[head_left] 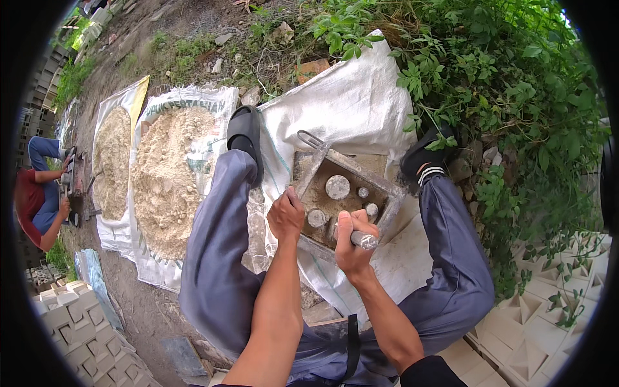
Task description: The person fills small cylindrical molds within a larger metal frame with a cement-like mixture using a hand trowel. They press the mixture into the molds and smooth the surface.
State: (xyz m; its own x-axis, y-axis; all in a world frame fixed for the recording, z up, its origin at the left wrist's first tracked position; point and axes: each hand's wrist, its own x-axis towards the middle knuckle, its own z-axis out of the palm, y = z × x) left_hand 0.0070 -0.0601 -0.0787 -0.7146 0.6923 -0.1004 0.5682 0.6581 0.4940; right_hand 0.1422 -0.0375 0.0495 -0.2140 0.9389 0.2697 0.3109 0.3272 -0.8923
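Observation:
Between my spread legs lies a grey metal mould [388,209], a rectangular frame with a looped handle [311,138] at its far left corner. Several round metal cylinders, the biggest one [337,187] near the middle, stand up inside it amid pale brown powder. My left hand [285,216] is closed at the frame's left side, thumb on the rim. Over the near side, my right hand [354,242] wraps round a short metal rod [366,241] with its rounded end toward me. The rod's other end is hidden by the fingers.
A white woven sack [342,97] lies under the mould. To the left, a heap of sandy powder [171,177] sits on another sack, with a second heap [113,161] beyond. Another person [39,200] works at far left. Pale moulded blocks [90,335] and leafy plants [509,109] border the area.

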